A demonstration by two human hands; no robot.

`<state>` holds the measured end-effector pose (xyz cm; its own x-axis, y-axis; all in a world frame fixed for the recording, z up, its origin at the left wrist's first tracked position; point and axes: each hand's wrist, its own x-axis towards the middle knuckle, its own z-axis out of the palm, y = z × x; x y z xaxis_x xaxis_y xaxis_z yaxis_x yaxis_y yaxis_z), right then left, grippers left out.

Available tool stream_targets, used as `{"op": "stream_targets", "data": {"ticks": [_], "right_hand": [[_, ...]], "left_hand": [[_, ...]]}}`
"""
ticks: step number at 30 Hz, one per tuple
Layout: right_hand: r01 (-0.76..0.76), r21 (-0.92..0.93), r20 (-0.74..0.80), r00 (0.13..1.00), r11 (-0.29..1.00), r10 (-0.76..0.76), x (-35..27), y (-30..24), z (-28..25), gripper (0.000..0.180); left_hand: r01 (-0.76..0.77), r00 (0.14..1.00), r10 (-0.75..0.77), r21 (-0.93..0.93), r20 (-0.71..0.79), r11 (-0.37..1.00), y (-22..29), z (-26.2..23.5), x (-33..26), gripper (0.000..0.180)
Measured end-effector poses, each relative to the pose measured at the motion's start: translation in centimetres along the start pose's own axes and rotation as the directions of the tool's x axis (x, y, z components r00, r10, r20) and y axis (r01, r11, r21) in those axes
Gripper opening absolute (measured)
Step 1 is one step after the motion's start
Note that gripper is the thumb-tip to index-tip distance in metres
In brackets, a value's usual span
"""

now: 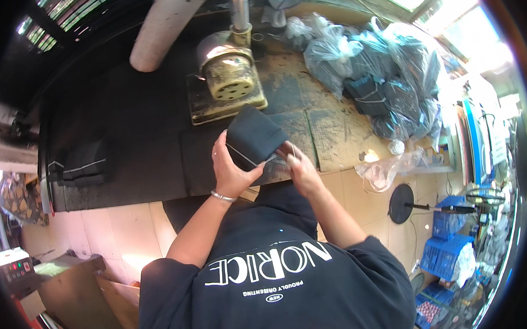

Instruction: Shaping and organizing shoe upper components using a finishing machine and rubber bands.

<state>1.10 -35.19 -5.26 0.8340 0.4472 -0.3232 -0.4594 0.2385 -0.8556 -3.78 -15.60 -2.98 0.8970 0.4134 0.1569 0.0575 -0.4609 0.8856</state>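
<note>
My left hand (231, 169) grips the lower left edge of a stack of dark flat fabric pieces (251, 135) with a thin pale seam line, held over the workbench. My right hand (299, 163) pinches the stack's lower right corner, fingers closed on it. A metal bracelet sits on my left wrist. Just beyond the stack stands a worn yellowish press machine (227, 78) on a flat base plate.
The dark workbench (127, 135) carries another pile of dark pieces (81, 163) at its left. Clear plastic bags of dark bundles (383, 71) heap at the right. A pale cylinder (163, 28) leans at the back. Blue crates (443, 251) stand on the tiled floor lower right.
</note>
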Motion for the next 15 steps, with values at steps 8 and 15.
{"op": "stream_targets", "data": {"ticks": [8,15], "right_hand": [[-0.032,-0.153,0.273,0.959,0.988,0.073,5.4,-4.8,-1.1,0.078],[0.399,-0.728,0.544,0.831,0.557,0.116,6.0,-6.1,0.1,0.069]], "left_hand": [[-0.609,0.755,0.533,0.108,0.382,0.786,0.9,-2.7,-0.3,0.101],[-0.686,0.588,0.526,0.035,0.614,0.726,-1.3,-1.9,0.9,0.103]]}}
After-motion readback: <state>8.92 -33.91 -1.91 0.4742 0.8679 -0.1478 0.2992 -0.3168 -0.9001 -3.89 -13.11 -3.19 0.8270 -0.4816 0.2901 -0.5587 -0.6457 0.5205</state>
